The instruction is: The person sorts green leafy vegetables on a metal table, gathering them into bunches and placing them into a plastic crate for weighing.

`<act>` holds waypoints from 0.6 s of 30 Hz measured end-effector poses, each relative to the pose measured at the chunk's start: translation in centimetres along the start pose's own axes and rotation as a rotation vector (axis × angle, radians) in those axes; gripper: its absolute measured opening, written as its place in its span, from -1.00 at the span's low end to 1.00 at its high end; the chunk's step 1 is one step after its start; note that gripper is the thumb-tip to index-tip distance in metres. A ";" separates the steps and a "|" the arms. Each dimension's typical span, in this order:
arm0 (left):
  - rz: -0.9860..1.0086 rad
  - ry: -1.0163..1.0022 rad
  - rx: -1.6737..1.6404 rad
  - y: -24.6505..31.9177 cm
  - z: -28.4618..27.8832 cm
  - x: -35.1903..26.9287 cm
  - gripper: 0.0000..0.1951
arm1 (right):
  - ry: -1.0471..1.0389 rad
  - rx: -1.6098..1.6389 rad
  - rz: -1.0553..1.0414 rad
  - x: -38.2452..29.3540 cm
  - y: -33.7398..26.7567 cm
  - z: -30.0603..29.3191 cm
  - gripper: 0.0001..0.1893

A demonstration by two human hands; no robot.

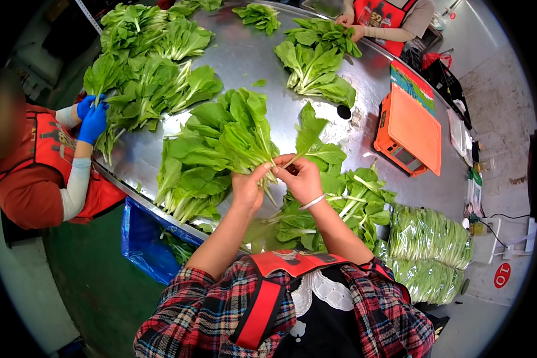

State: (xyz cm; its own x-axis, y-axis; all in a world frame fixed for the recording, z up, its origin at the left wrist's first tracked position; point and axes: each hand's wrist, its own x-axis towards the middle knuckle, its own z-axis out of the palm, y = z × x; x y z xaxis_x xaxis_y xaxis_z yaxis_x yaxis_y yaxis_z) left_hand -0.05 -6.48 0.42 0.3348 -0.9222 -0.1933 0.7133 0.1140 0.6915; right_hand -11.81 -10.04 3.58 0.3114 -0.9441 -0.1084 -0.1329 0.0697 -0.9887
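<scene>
My left hand (247, 190) grips a bunch of leafy greens (246, 138) by its pale stems, the leaves fanning away from me. Close beside it, my right hand (302, 179), with a bangle at the wrist, pinches a single leafy stalk (308, 129) that points up and away. The fingertips of both hands nearly meet at the stem ends. Left of my left hand lies a pile of greens (192, 179) with its stems toward me. Under and beyond my right forearm spreads a looser heap of greens (353, 197).
An orange weighing scale (411, 129) stands at right on the metal table (246, 58). Clear-wrapped packs of greens (429, 237) sit at lower right. A blue-lined bin (145, 239) is below the left edge. Co-workers' gloved hands (91, 118) and bare hands (351, 29) handle other greens.
</scene>
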 end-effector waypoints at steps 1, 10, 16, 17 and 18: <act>0.021 -0.030 0.002 -0.3 -0.3 0.2 -0.52 | -0.014 -0.096 0.009 0.2 0.3 -0.2 -0.87; 0.067 0.124 -0.069 1.3 1.9 0.8 -0.48 | 0.014 0.692 0.056 0.4 1.0 1.9 -0.89; 0.070 0.292 -0.155 5.4 0.5 2.1 -0.50 | 0.302 1.054 0.145 0.3 0.5 1.6 -0.92; 0.102 0.276 -0.185 6.3 -1.0 2.7 -0.50 | 0.342 1.049 0.197 0.3 1.4 0.6 -0.91; 0.150 0.297 -0.241 8.0 -1.7 2.7 -0.52 | 0.374 1.045 0.246 0.4 2.4 -0.5 -0.90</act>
State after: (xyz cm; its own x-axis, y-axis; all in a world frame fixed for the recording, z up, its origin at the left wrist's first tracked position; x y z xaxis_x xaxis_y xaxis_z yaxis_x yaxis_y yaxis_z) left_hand 7.63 -7.42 4.26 0.5837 -0.7463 -0.3199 0.7553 0.3546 0.5511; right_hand -12.46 -10.41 1.26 0.0616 -0.8925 -0.4469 0.7528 0.3355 -0.5663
